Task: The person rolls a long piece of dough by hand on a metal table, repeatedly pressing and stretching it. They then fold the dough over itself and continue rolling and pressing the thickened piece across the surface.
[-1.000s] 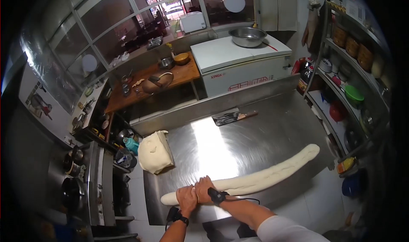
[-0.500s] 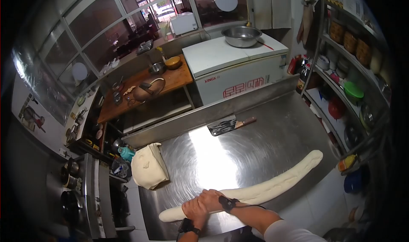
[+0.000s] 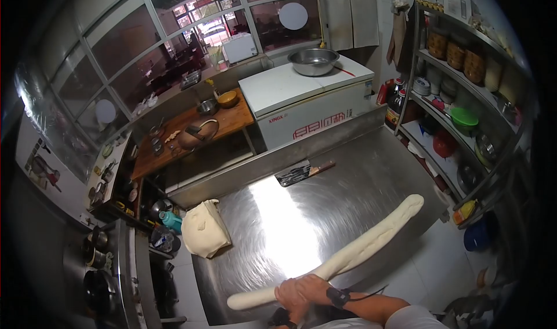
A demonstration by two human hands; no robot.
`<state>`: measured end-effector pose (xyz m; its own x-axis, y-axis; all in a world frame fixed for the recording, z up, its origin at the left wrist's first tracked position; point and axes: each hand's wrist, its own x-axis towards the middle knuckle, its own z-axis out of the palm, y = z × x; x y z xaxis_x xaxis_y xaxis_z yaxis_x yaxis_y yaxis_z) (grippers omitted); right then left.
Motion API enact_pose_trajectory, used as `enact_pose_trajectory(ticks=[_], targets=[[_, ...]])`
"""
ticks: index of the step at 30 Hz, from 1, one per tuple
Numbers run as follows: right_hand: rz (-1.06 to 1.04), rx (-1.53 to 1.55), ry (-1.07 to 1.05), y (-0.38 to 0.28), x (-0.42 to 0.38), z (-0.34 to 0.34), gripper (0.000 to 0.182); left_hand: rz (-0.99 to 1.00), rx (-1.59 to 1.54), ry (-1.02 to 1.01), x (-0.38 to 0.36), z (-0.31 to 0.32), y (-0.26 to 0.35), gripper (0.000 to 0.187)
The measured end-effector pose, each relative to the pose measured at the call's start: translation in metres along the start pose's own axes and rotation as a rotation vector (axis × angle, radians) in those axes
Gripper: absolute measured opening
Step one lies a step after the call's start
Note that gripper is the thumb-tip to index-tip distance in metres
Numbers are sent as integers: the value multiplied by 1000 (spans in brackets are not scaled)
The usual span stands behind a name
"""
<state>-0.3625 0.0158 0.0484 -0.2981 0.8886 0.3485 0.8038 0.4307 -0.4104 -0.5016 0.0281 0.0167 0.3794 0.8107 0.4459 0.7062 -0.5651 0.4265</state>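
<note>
A long pale roll of dough (image 3: 368, 249) lies diagonally across the steel worktop, its far end at the right. My left hand (image 3: 292, 296) presses down on the roll near its left end, fingers curled over it. Against it and partly over it, my right hand (image 3: 312, 287) also bears on the dough, closed. The underside of both hands is hidden. A big folded lump of dough (image 3: 204, 229) sits at the worktop's left edge. Toward the back lies a cleaver (image 3: 295, 174) with a dark, streaked blade and wooden handle.
The steel worktop (image 3: 360, 178) has a raised back edge. Behind it stand a white chest freezer (image 3: 313, 106) bearing a metal basin (image 3: 314, 61) and a wooden table (image 3: 174, 140). A shelf rack (image 3: 429, 126) with jars and bowls rises at the right; a stove (image 3: 125, 271) is at the left.
Both hands have shifted right along the dough, staying pressed on it. The roll looks straighter, with its left end a little farther right. The camera view has also shifted somewhat.
</note>
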Motion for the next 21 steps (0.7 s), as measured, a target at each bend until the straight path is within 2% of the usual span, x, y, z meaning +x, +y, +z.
enact_pose_trajectory(ticks=[2,4,6,8,10,11,12,13,14,16,17,18,20,21], targets=[[-129,-58,191,8,3,7,13,-34,52,13,5,14,-11,16],[-97,-54,80,28,26,6,15,-40,57,9,31,17,-19,16],[-9,-70,-134,51,52,15,17,-42,59,1,62,18,-30,16],[-6,-1,-146,76,78,22,17,-50,65,3,85,21,-36,16],[65,88,-390,90,108,12,23,-175,173,-102,109,28,-44,18],[62,81,-383,92,110,17,23,-206,180,-95,118,30,-43,19],[16,-98,17,95,107,26,26,-237,185,-87,124,32,-43,20],[-36,-276,417,92,107,21,30,-177,229,-170,122,31,-47,21],[-47,-285,426,88,102,14,30,-172,228,-154,116,28,-48,21],[197,-174,-419,56,82,-16,33,-35,77,-110,96,18,-41,22],[138,-166,-323,44,61,-25,28,44,41,114,80,18,-30,25],[65,-191,-292,30,48,-49,22,47,41,106,64,15,-13,25],[139,7,-314,22,18,-56,16,43,-79,106,42,11,24,23],[169,124,-356,13,9,-80,16,45,-43,72,26,22,38,19]])
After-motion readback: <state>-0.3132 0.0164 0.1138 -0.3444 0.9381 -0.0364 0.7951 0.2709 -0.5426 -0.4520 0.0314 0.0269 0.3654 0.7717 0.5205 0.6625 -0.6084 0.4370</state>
